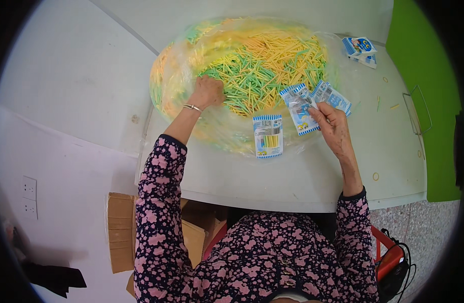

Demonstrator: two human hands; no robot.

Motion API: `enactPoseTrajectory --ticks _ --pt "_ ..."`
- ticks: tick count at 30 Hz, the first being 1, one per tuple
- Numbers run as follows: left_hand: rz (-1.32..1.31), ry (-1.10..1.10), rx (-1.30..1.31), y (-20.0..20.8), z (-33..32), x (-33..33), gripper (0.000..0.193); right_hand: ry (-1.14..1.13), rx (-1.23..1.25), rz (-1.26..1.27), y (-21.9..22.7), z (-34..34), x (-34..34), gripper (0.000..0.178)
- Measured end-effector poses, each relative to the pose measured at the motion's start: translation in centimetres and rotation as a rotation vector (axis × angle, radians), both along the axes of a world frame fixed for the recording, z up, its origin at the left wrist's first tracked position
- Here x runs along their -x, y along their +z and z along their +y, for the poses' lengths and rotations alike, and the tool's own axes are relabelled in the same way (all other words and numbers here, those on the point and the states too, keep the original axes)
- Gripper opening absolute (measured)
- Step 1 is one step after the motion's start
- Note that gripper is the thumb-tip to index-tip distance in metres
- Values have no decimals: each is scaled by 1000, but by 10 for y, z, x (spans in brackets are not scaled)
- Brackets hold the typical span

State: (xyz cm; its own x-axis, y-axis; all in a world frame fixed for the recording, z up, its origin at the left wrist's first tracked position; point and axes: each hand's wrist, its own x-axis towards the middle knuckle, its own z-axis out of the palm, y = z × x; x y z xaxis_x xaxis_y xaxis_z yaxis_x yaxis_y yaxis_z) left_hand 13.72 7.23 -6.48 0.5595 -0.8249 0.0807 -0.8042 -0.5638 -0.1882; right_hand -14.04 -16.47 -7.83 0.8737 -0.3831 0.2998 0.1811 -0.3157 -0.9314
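A large clear plastic bag (179, 108) lies wide open on the table, full of thin yellow, green and orange sticks (272, 65). My left hand (209, 92) reaches over its left side with curled fingers down among the sticks; the fingertips are hidden, so I cannot tell what they grip. My right hand (334, 123) pinches a blue-and-white packet (300, 103) between thumb and fingers. Behind that hand, overlapping the held packet, is another such packet (338, 99). A third packet (268, 137) lies flat at the bag's front edge, sticks showing through its window.
More packets (361, 48) are stacked at the table's far right. Rubber bands (376, 176) and a few loose sticks (378, 103) dot the right side. A green panel (424, 76) with a wire handle (419, 111) borders it. Cardboard boxes (122, 232) stand below at left.
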Motion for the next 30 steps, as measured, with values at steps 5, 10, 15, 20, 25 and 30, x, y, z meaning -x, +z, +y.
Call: enactPoseTrajectory --ticks 5,10,15,20,25,30 --pt "-178 76 -188 -8 -15 15 13 -2 35 -10 0 -1 -1 22" --pt "-283 -50 27 -23 5 14 11 6 49 23 -3 -2 -2 24" --pt "-170 -27 5 -17 8 14 15 7 57 48 -8 -4 -2 26" --pt "-320 -58 -304 -34 32 -25 16 37 35 50 -9 -1 -7 26" --pt "261 145 -122 16 -15 10 26 24 41 72 -14 -8 -5 26" --pt "-52 127 -274 -9 -19 7 24 45 23 57 -10 -1 -8 27"
